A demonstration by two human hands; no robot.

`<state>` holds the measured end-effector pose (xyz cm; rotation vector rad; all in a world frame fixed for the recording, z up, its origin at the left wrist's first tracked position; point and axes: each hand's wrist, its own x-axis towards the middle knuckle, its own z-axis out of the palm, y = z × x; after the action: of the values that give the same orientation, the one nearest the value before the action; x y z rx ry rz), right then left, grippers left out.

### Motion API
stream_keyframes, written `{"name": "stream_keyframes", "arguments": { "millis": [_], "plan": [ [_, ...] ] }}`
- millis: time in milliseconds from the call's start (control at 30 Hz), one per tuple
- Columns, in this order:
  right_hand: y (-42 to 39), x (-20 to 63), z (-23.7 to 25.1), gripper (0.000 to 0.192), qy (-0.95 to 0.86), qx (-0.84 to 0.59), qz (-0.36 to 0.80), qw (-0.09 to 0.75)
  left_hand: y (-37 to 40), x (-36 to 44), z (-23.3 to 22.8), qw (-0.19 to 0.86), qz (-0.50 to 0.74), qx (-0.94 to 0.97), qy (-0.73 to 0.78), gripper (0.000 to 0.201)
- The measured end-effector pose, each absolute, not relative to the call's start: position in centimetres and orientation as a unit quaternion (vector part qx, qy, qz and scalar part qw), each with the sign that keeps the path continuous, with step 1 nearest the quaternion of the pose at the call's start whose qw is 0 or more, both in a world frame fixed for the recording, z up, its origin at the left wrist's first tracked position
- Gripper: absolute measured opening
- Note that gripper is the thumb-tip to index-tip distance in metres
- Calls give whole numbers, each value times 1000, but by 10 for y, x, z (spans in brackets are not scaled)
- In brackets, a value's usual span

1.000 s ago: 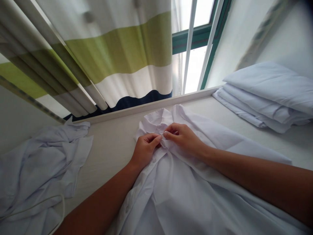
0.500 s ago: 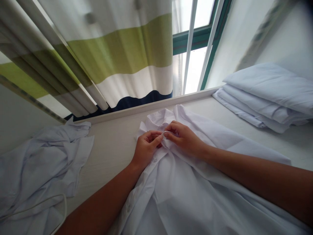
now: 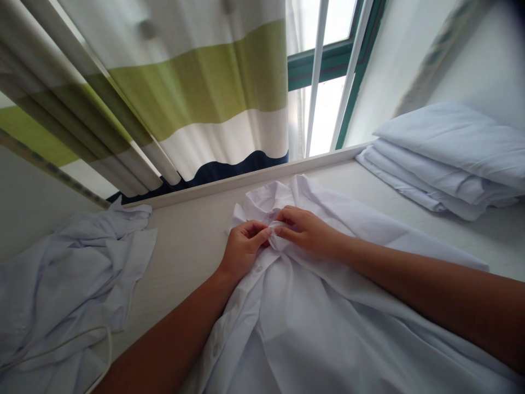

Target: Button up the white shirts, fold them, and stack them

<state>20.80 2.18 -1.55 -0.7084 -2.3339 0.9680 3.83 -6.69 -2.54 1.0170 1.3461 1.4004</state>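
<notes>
1. White shirt (image 3: 311, 328) spread over the pale worktop (image 3: 184, 257), collar end toward the window (image 3: 328, 109), body running back toward the camera.
2. Left hand (image 3: 241, 251) curled on the shirt just below the collar, thumb and forefinger pinching the placket edge.
3. Right hand (image 3: 305, 232) right beside it, fingertips pressed against the left thumb, pinching the opposite edge of the same shirt opening; fabric bunched between both hands.
4. Small button on the placket just below the left hand; whether fastened, cannot tell.
5. Crumpled white garment (image 3: 61, 284) well to the left of the shirt, a thin white cord looping at its near edge.
6. Stack of folded white cloth (image 3: 443, 164) well to the right of the shirt, near the wall.
7. Striped curtain (image 3: 184, 98) hanging beyond the shirt's collar, in green, white and navy.
</notes>
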Motion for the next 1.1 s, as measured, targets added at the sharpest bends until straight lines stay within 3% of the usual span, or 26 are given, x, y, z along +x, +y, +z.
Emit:
{"name": "stream_keyframes", "arguments": {
  "millis": [133,567,1100],
  "plan": [
    [29,213,-11,11,-881,-222,356,221,-67,38,-26,473,569,393,546,23],
    [31,213,-25,4,-826,-175,440,306,-68,36,-25,522,545,382,534,22],
    [29,214,-24,10,-793,-131,500,321,-69,31,-12,663,480,317,480,15]
  ]
}}
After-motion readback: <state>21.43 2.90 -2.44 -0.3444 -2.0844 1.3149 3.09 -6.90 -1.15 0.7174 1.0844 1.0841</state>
